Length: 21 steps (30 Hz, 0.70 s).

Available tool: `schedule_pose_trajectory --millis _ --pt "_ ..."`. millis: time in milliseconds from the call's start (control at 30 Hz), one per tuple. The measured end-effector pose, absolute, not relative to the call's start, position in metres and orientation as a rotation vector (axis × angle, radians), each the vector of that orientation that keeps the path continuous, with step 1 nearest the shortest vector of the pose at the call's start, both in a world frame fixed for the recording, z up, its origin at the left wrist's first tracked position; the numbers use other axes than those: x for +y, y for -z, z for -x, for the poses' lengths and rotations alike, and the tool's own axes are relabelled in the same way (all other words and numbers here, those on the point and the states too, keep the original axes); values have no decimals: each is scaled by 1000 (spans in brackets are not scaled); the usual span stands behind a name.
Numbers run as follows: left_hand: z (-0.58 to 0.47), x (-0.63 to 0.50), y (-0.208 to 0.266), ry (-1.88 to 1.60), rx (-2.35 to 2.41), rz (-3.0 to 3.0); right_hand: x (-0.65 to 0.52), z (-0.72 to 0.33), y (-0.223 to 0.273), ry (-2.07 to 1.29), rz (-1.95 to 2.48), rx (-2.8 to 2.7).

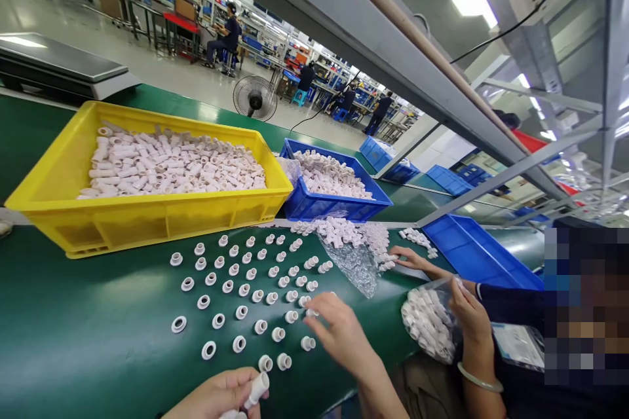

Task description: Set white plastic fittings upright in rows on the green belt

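The left hand (221, 396) pinches one fitting (258, 387) between its fingers; another white part shows under them at the bottom edge, too cut off to name. The right hand (339, 327) reaches over the near rows, thumb and forefinger apart around a fitting or two; whether they touch cannot be told. The step looks like handling single fittings, taking up or setting down being unclear. A pick here would call for closing on one collar and clearing its close neighbours.

On the green table (122, 321), a little over forty fittings stand spaced in loose rows, some perhaps hidden by the right hand. To the right are one bag (361, 272), spread flat under a heap, and one filled bag (427, 324) in a co-worker's hand (469, 311). Behind stand one yellow crate (171, 219), with too many parts to count, one filled blue crate (339, 206), and, further right, one more blue crate (484, 249).
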State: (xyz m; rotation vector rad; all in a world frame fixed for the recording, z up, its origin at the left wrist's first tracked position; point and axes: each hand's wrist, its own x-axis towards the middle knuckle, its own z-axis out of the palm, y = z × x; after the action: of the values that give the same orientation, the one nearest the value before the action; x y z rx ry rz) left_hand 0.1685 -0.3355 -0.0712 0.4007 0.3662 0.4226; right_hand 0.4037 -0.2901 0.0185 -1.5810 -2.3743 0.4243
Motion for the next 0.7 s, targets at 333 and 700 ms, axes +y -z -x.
schedule_pose_trajectory --millis 333,700 --pt "-166 -335 71 -449 379 -539 -308 -356 -31 -889 1286 -2649" --pt "-161 -331 71 -369 392 -492 -230 -428 -4 -36 2256 -2524"
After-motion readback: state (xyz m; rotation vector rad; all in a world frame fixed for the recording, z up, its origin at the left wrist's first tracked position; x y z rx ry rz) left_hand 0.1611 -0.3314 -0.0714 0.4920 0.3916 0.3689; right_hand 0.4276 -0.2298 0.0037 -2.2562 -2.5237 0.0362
